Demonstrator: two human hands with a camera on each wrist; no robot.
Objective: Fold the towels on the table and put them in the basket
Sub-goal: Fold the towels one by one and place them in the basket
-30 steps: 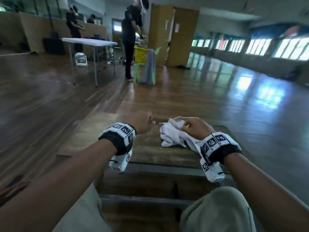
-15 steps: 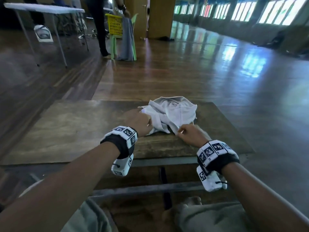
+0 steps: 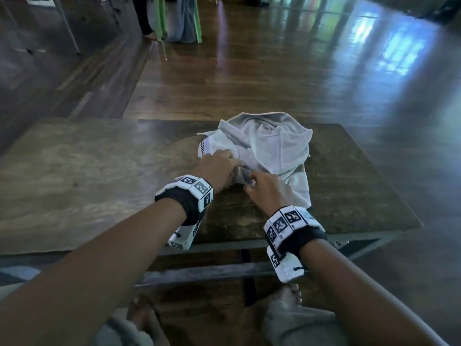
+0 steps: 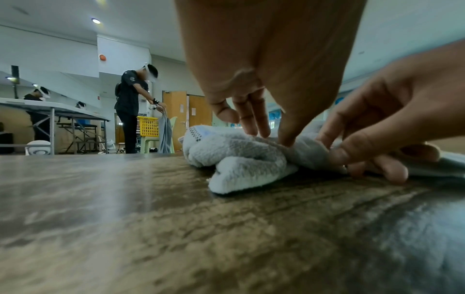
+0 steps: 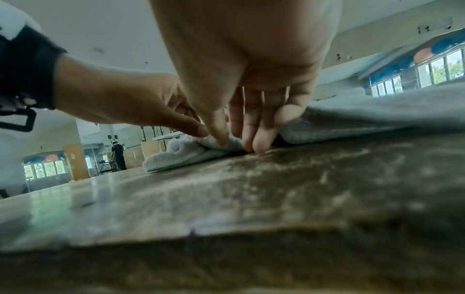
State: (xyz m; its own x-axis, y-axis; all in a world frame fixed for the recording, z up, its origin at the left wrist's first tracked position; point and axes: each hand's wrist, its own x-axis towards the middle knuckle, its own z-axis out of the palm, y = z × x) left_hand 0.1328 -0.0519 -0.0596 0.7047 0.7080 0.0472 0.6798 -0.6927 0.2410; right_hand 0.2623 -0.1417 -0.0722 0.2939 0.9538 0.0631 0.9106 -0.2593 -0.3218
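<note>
A crumpled pale grey towel (image 3: 274,143) lies on the right half of the worn wooden table (image 3: 99,183). Both hands meet at its near left edge. My left hand (image 3: 235,166) comes down on a thick fold, thumb and fingers pinching the cloth (image 4: 239,159); this hand (image 4: 271,137) fills the top of its wrist view. My right hand (image 3: 249,182) sits just to the right and pinches the towel's hem low against the table, thumb above and fingers below (image 4: 392,175). In the right wrist view the right hand (image 5: 234,143) and left hand (image 5: 198,131) touch over the fold (image 5: 186,153).
The table's right edge (image 3: 389,186) is close to the towel. Far across the room another person (image 4: 130,111) stands by a yellow basket (image 4: 148,126) on a green chair, next to a white folding table (image 4: 50,111). My bare feet (image 3: 291,293) are under the table.
The bunched towel that my right hand held has been laid on the table. Both hands have come together at its near left edge. The head view has tilted down.
</note>
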